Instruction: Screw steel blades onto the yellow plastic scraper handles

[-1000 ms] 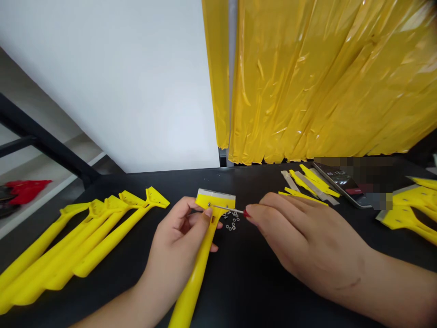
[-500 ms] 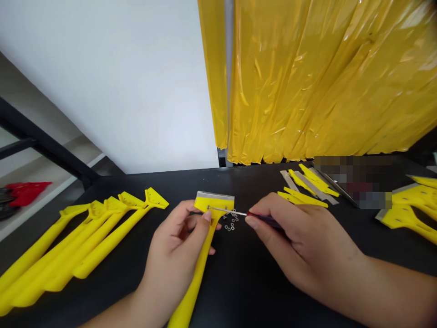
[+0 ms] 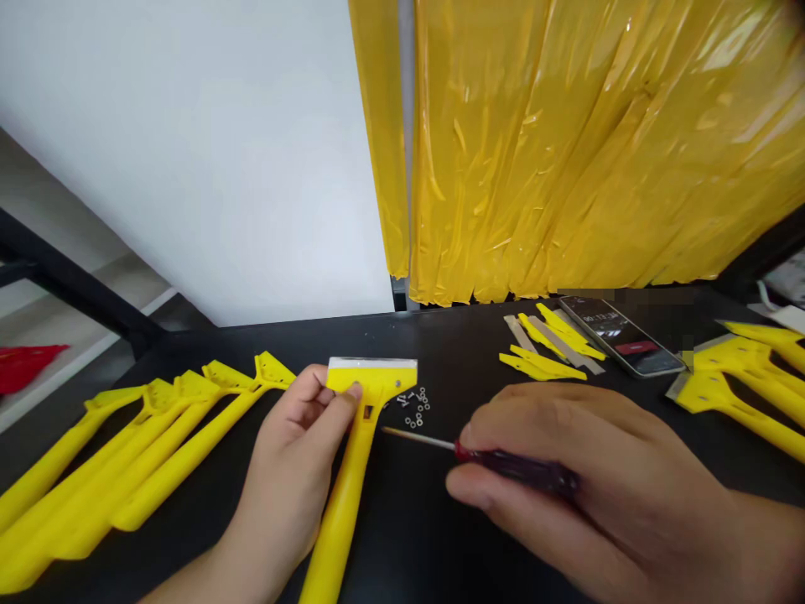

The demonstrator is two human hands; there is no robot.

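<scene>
Yellow plastic scraper [image 3: 371, 382] sits in the person's left hand, just above the table, with its metal blade [image 3: 371, 363] along the far edge of the head and its long handle running off the bottom edge of the view.

At the far left, a red object [image 3: 25, 367] is cut off by the frame, beyond the edge of the black table [image 3: 465, 335]. On the table, a fanned row of yellow scraper bodies [image 3: 144, 445] runs off toward the bottom-left corner, its nearest head just beside the left hand [image 3: 286, 470]. That hand is closed around the scraper's neck, with the thumb pressed on the head's near face.

Small metal nuts [image 3: 416, 408] lie in a loose cluster just right of the scraper head, not touching it. Below them, the tip of a screwdriver [image 3: 418, 439] points left and stops just short of the handle, with a narrow gap between. The right hand [image 3: 597, 478] is curled firmly around the screwdriver's dark-and-red grip, and the hand's outer side runs off the bottom-right of the view.

Bare table separates the nuts from yellow strips and metal blades [image 3: 544, 352]. Farther right lie a phone [image 3: 622, 335] and more yellow scrapers [image 3: 735, 394], which are cut off by the right edge.
</scene>
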